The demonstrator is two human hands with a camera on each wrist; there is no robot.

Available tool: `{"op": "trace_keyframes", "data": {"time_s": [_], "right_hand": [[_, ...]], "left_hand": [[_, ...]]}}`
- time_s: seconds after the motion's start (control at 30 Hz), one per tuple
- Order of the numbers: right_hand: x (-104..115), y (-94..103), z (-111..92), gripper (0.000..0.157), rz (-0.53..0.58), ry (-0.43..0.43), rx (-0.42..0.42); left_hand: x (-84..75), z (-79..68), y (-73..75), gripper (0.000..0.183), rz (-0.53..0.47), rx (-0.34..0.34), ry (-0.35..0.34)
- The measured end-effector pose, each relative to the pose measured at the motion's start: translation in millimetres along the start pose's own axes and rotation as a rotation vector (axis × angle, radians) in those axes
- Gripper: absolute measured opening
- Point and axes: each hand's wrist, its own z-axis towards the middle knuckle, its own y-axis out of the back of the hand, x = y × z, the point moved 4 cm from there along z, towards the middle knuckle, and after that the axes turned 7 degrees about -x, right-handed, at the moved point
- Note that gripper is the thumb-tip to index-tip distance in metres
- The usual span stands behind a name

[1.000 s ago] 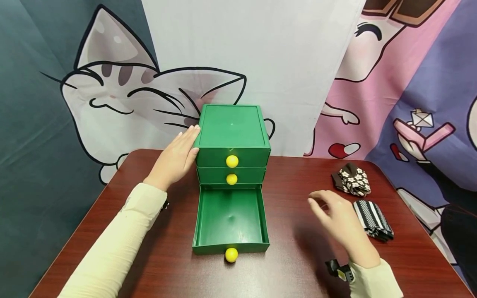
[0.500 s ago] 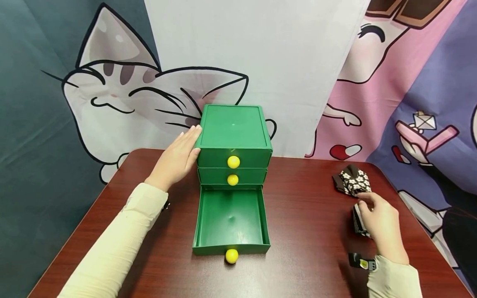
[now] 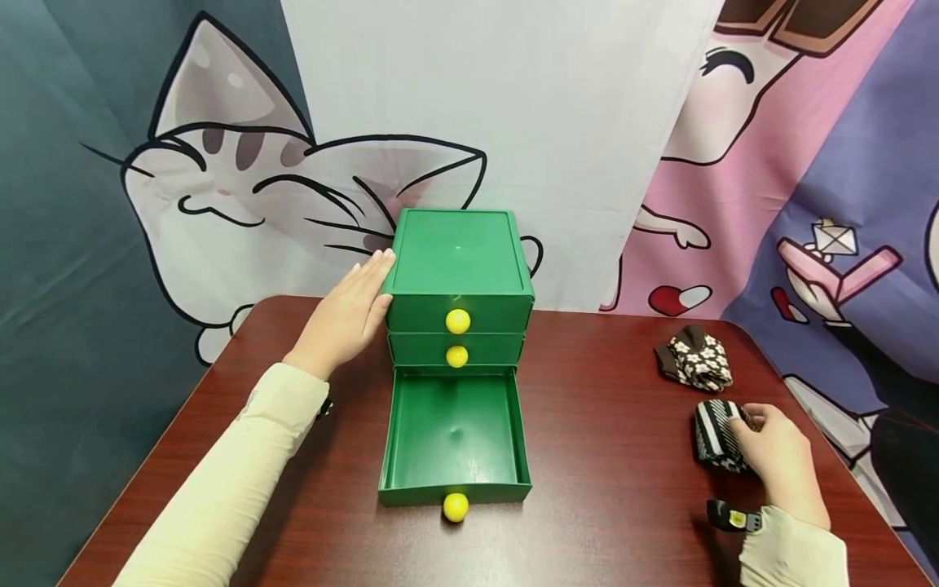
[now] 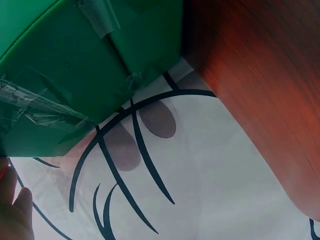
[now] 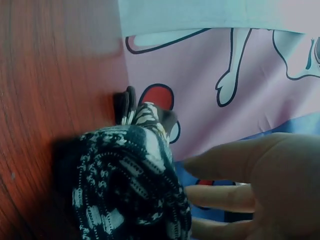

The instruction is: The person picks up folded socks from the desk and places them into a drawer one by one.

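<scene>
My left hand (image 3: 346,314) rests with straight fingers against the left side of a green drawer unit (image 3: 458,253); in the left wrist view only its fingertips (image 4: 17,210) show at the corner. The bottom drawer (image 3: 456,432) is pulled out, with nothing in it. On the right, my right hand (image 3: 781,461) holds the right edge of a rolled pair of black-and-white patterned socks (image 3: 713,436) between thumb and fingers. In the right wrist view, the socks (image 5: 130,185) show their spiral end beside my fingers (image 5: 220,197). Fingertip contact is partly hidden.
Behind the patterned socks lies a dark brown folded pair with white flowers (image 3: 695,357). Yellow ball knobs (image 3: 456,507) stick out from the drawers. The wooden table (image 3: 587,489) ends at a cartoon-printed cloth backdrop (image 3: 579,147).
My right hand has moved right to the black-and-white socks and now holds their right edge. The socks have turned slightly and shifted left. My left hand stays on the drawer unit.
</scene>
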Motion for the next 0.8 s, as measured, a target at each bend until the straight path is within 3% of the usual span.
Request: {"op": "trace_keyframes", "data": {"time_s": [0.13, 0.3, 0.5, 0.8], "right_hand": [[-10, -4.2, 4, 0.063, -0.033, -0.053, 0.116], [-19, -6.8, 5, 0.074, -0.045, -0.131, 0.165], [-16, -5.0, 5, 0.086, -0.098, -0.102, 0.213], [-17, -7.2, 4, 0.090, -0.053, -0.127, 0.238]], "left_hand": [[0.0, 0.4, -0.3, 0.054, -0.002, 0.007, 0.004], [-0.2, 0.1, -0.8, 0.054, -0.003, 0.010, 0.005], [-0.1, 0.3, -0.1, 0.054, 0.001, 0.008, 0.001], [-0.2, 0.3, 0.1, 0.054, -0.010, -0.002, 0.002]]}}
